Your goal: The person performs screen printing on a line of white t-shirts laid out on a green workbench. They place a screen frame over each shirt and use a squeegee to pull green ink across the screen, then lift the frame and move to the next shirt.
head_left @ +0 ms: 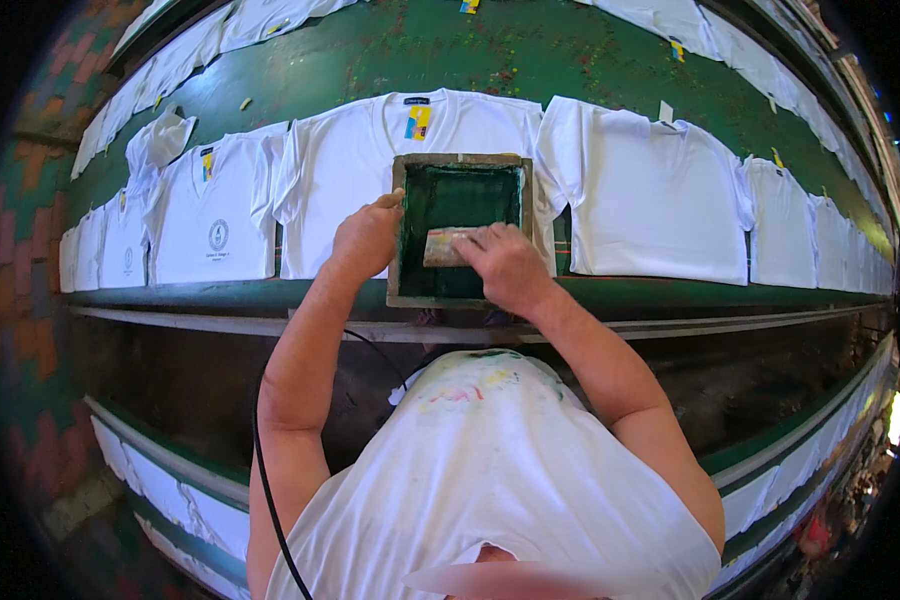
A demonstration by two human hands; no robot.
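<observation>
A screen-printing frame (460,160) with dark green mesh lies over the right part of a white V-neck T-shirt (335,165), its lower edge reaching the table's near edge. My left hand (368,236) grips the frame's left side, fingers closed round the wooden edge. Inside the frame, my right hand (510,265) holds a squeegee (444,247), a flat pale blade with reddish smears, against the mesh. The mesh hides the shirt beneath it. To the left lies a T-shirt (185,215) with a round dark print; the shirt (660,200) to the right shows no print.
More white shirts line the long green table (370,55) on both sides and along its far edge. A metal rail (210,322) runs along the near side. Behind me stands another table with shirts (190,510). A black cable (258,440) hangs by my left arm.
</observation>
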